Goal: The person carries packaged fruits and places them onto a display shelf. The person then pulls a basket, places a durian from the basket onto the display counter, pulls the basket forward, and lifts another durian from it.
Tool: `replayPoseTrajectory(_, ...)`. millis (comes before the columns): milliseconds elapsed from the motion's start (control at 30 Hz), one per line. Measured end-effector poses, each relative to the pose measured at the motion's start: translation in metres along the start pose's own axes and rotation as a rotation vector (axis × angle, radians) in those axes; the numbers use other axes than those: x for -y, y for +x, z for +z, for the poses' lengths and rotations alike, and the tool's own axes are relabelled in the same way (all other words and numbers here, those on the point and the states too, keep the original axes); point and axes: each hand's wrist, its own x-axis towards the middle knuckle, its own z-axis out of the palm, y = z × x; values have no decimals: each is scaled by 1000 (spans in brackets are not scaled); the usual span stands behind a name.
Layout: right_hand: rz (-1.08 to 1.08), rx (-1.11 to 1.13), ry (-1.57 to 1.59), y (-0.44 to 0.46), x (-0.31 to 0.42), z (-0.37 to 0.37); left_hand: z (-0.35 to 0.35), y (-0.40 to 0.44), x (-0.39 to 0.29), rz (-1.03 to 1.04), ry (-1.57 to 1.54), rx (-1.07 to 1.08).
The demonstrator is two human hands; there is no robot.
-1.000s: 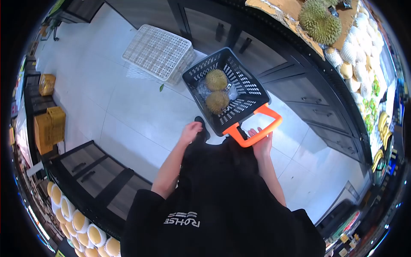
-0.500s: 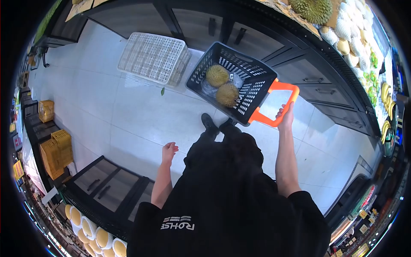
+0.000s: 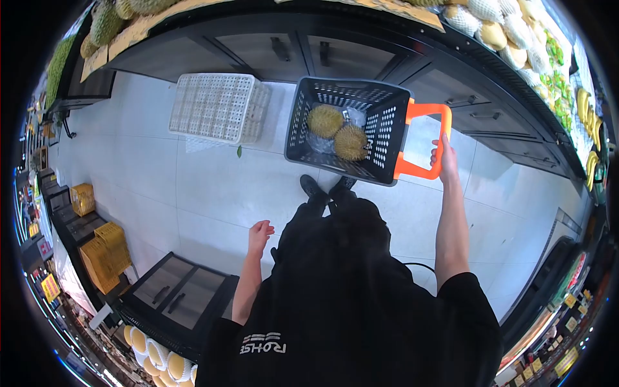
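My right hand [image 3: 445, 159] is closed round the orange handle [image 3: 427, 172] of a black shopping basket [image 3: 389, 138]. Inside the basket lie two spiky durians [image 3: 325, 121] side by side, with clear plastic wrap beneath and beside them. To the left of my legs, my left hand [image 3: 260, 235] hangs over the floor and touches nothing; its fingers are loosely curled and apart. My black shoes [image 3: 312, 186] stand just below the basket.
Upturned white crate [image 3: 216, 108] left of the basket, by dark cabinets [image 3: 264, 55]. Netted fruit [image 3: 493, 35] and bananas [image 3: 590, 116] lie on the upper right display. Yellow baskets [image 3: 106, 255] and another cabinet [image 3: 177, 293] are at the lower left.
The basket has turned so that its handle points right, and my right hand has moved right and up and closed on it. My left hand has moved down, away from my foot.
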Motion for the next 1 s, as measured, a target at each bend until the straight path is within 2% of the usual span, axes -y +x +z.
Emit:
replayPoseTrajectory(333,-73,-184,-152,15,22,-35,55,9,-45,57,104,72)
replayPoseTrajectory(533,-137,-192,-185,27,18,-42,64,12,-75,113,103,79)
replayPoseTrajectory(733,-158,-333,-298,23,16,-34,56,30,-87,162,171,109)
replayPoseTrajectory(1000,-121,-585,-638,31,8,-28,18,95,-135,181,191,238)
